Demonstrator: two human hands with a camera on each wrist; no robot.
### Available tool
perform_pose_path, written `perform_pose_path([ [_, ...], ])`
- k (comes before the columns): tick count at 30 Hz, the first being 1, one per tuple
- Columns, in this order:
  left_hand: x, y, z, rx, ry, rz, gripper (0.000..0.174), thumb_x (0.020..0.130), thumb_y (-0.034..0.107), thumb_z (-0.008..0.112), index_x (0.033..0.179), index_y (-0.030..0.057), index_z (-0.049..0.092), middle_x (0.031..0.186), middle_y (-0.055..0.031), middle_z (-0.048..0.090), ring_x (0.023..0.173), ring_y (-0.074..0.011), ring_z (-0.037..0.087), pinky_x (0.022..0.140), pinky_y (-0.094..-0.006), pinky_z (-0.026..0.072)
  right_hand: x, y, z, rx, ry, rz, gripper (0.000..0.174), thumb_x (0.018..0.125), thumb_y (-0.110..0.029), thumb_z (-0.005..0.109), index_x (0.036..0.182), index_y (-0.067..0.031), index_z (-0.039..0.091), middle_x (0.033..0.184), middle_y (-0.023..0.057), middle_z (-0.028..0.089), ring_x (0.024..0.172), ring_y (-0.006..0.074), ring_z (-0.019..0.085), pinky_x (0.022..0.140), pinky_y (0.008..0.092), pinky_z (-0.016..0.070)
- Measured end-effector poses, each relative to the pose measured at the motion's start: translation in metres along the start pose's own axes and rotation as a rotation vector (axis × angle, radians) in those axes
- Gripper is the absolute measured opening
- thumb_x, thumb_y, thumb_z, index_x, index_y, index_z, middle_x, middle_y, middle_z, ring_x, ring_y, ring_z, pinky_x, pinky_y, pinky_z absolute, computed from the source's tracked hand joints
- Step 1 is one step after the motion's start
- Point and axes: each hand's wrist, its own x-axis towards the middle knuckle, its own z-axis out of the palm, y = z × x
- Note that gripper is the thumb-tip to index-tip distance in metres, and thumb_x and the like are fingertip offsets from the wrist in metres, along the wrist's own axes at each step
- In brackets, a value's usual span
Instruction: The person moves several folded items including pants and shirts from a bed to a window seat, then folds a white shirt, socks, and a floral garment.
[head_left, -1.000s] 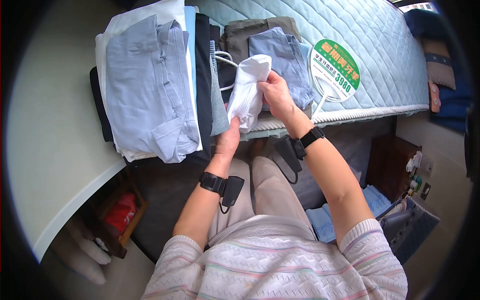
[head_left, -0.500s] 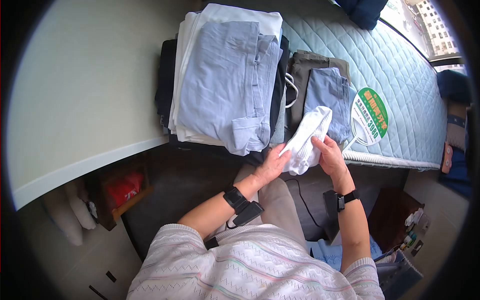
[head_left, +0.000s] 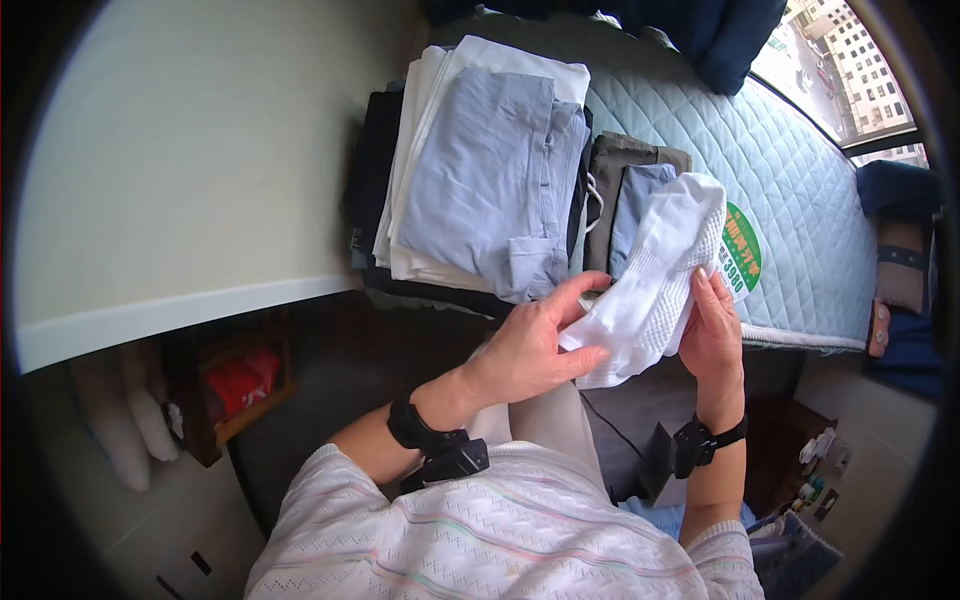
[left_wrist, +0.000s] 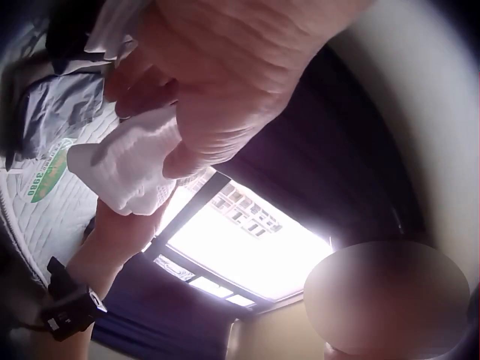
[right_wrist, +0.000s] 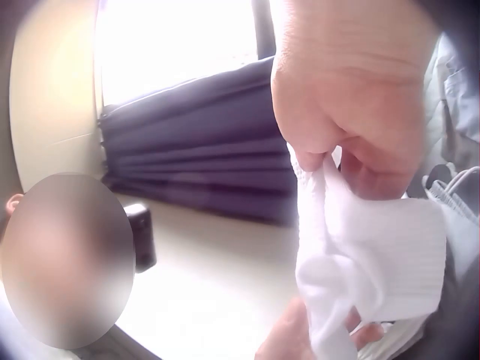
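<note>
A white sock (head_left: 655, 270) with a knobbly textured side is held up in front of the body. My right hand (head_left: 712, 325) pinches its right edge, the thumb lying on the fabric. At the lower left end, my left hand (head_left: 525, 350) has its thumb and forefinger spread wide round the sock. The left wrist view shows that thumb against the white fabric (left_wrist: 131, 165), other fingers behind it. Ribbing shows on the sock's cuff (right_wrist: 409, 255) in the right wrist view, below the right hand (right_wrist: 352, 90).
Folded clothes, a light blue garment (head_left: 480, 170) on top, are stacked to the left. Behind the sock lie a dark folded garment (head_left: 640, 150) and a green and white fan (head_left: 745, 250) on the quilted bed (head_left: 800, 200). A window (head_left: 845, 70) stands at the upper right.
The head view has shifted, moving the bed and clothes rightward in frame. The sock has come up closer to the camera and now overlaps the fan. The left thumb and forefinger have spread apart.
</note>
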Motion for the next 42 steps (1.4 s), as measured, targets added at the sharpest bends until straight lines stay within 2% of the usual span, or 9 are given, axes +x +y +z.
perform_pose_path([
  [3,-0.011,0.016,-0.025,0.214,0.127,0.37,0.073,0.073,0.027,0.074,0.13,-0.0004,0.036,0.106,-0.0122,0.058,0.096,-0.0183,0.056,0.082,-0.0295,0.0439,0.005,-0.009,0.037,0.012,-0.105,-0.032,0.034,0.095,-0.014,0.039,0.127,-0.0013,0.041,0.118,0.0089,0.054,0.106,0.0177,0.054,0.09,0.0322,0.0456],
  [15,0.004,0.097,-0.138,0.135,0.174,0.232,0.052,0.069,0.002,0.07,0.118,0.0001,0.051,0.099,-0.0055,0.061,0.086,-0.011,0.058,0.08,-0.0249,0.0468,0.065,0.026,0.09,0.195,-0.38,0.002,0.041,0.095,-0.026,0.043,0.132,-0.0123,0.034,0.125,0.0089,0.046,0.111,0.0238,0.051,0.08,0.0445,0.0506],
  [19,0.031,0.058,-0.2,0.679,0.409,0.074,0.059,0.065,-0.002,0.068,0.121,0.0017,0.05,0.096,-0.0077,0.062,0.081,-0.013,0.058,0.077,-0.0269,0.0476,0.041,0.031,0.046,-0.054,-0.181,0.154,0.048,0.093,-0.026,0.046,0.136,-0.0109,0.03,0.124,0.0118,0.048,0.106,0.0239,0.055,0.074,0.0385,0.0521],
  [23,0.038,0.07,-0.196,0.407,0.483,0.178,0.064,0.067,-0.01,0.057,0.128,0.0027,0.042,0.098,-0.0088,0.06,0.085,-0.0121,0.058,0.077,-0.0238,0.0469,-0.037,0.024,0.002,-0.156,0.029,0.255,0.047,0.092,-0.024,0.05,0.133,-0.008,0.034,0.118,0.0115,0.052,0.096,0.0202,0.06,0.067,0.0316,0.0526],
  [27,0.042,0.085,-0.175,1.231,0.684,0.169,0.051,0.072,0.0,0.056,0.122,0.0046,0.05,0.114,-0.0111,0.053,0.103,-0.0203,0.053,0.087,-0.0308,0.0428,-0.118,0.033,-0.034,-0.149,0.247,0.299,0.042,0.091,-0.022,0.052,0.128,-0.0063,0.04,0.11,0.0093,0.057,0.087,0.0184,0.062,0.063,0.0283,0.0523],
  [29,0.041,0.073,-0.175,1.403,0.612,0.564,0.045,0.075,0.008,0.056,0.12,0.0057,0.051,0.121,-0.0151,0.048,0.113,-0.0319,0.045,0.095,-0.0384,0.0362,-0.161,0.042,-0.044,-0.131,0.376,0.301,0.039,0.091,-0.022,0.051,0.125,-0.0056,0.042,0.108,0.0094,0.058,0.087,0.0181,0.062,0.062,0.0276,0.052],
  [33,0.053,0.044,-0.14,1.468,0.063,0.465,0.039,0.079,0.009,0.056,0.118,0.0061,0.054,0.131,-0.018,0.041,0.119,-0.0342,0.038,0.101,-0.0403,0.0285,-0.253,0.073,-0.037,-0.03,0.602,0.303,0.037,0.091,-0.02,0.051,0.123,-0.003,0.045,0.106,0.0087,0.058,0.085,0.0155,0.062,0.062,0.0256,0.0513],
  [37,0.067,0.041,-0.156,1.567,0.01,0.473,0.036,0.079,0.007,0.055,0.114,0.0015,0.055,0.131,-0.0188,0.039,0.12,-0.034,0.039,0.101,-0.0397,0.0288,-0.333,0.12,-0.008,0.066,0.772,0.353,0.038,0.09,-0.022,0.052,0.122,-0.0023,0.045,0.105,0.0084,0.059,0.084,0.0148,0.062,0.061,0.0252,0.0517],
  [42,0.041,0.086,-0.032,1.729,-0.052,0.736,0.043,0.075,0.031,0.063,0.109,0.0057,0.061,0.113,-0.023,0.053,0.104,-0.0392,0.05,0.091,-0.0451,0.0374,-0.391,0.167,0.03,0.227,0.854,0.356,0.039,0.09,-0.023,0.052,0.123,-0.0028,0.045,0.105,0.0088,0.059,0.087,0.0152,0.062,0.062,0.025,0.0517],
])
